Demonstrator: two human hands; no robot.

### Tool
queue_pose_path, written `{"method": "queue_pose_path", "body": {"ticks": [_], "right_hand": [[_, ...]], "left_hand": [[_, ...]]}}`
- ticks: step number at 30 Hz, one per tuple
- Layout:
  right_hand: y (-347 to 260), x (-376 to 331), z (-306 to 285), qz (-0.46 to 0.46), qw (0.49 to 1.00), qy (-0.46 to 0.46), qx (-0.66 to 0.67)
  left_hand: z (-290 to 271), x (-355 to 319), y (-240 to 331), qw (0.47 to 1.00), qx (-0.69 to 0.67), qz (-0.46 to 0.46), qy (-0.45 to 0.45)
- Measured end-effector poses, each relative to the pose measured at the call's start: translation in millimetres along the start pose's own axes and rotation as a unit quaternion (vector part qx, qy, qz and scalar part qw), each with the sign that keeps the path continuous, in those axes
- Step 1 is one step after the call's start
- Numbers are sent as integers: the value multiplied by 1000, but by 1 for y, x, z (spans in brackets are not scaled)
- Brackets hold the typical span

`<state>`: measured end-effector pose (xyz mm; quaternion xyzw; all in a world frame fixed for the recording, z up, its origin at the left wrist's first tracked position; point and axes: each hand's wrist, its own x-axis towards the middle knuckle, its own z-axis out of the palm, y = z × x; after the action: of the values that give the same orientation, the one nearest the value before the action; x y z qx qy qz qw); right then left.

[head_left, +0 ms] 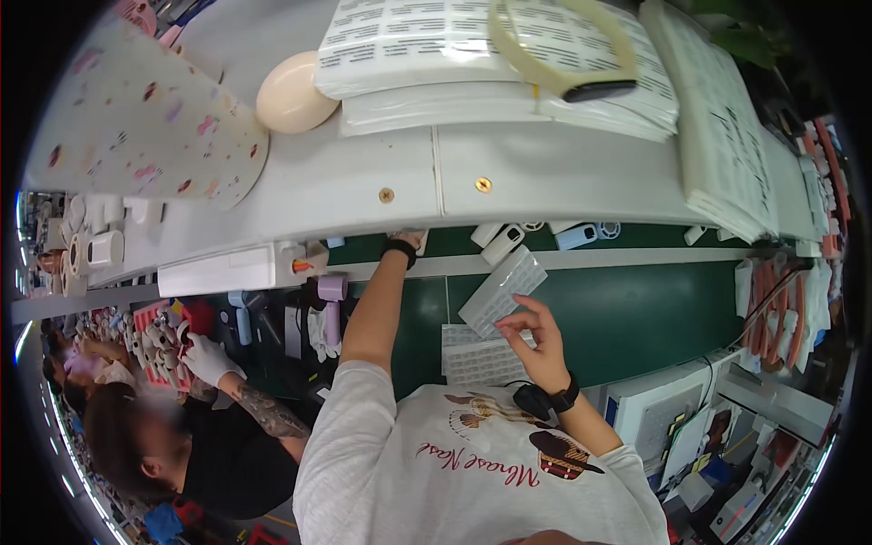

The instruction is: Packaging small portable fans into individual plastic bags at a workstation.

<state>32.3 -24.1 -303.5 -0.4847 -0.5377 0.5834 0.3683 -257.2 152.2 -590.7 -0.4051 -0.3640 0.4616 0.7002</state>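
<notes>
My left hand (411,238) reaches in under the front edge of the grey shelf, with a black band on its wrist. Its fingers are mostly hidden there, so what they touch cannot be made out. Over the green work surface, my right hand (538,343) pinches the lower edge of a clear-backed sheet of small labels (505,286) between thumb and finger, another finger stretched along it. That sheet lies tilted over more label sheets (481,360) near my chest. Just beyond it are white handheld devices (500,243) and a light blue one (576,238).
On the grey shelf (350,173) stand stacked printed sheets (409,64), a pale yellow ring-shaped object (513,41), a cream egg-shaped object (298,93) and a patterned container (136,118). A co-worker's gloved hand (209,359) is at left. Bagged parts (781,309) hang right.
</notes>
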Motion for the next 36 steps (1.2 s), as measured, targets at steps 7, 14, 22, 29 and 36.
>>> {"method": "queue_pose_path", "body": {"ticks": [7, 14, 22, 29, 36], "right_hand": [[-36, -14, -6, 20, 971, 76, 225], [-56, -39, 9, 41, 955, 69, 287], [-64, -67, 16, 0, 959, 89, 269], [-63, -80, 29, -57, 966, 124, 219], [-54, -79, 30, -111, 960, 210, 148]], "left_hand": [[-21, -34, -244, 673, 718, 101, 149], [-18, -76, -380, 770, 634, 74, 14], [-28, -102, -403, 765, 641, 60, -16], [-30, -117, -411, 750, 656, 67, -45], [-27, -123, -412, 738, 667, 82, -60]]}}
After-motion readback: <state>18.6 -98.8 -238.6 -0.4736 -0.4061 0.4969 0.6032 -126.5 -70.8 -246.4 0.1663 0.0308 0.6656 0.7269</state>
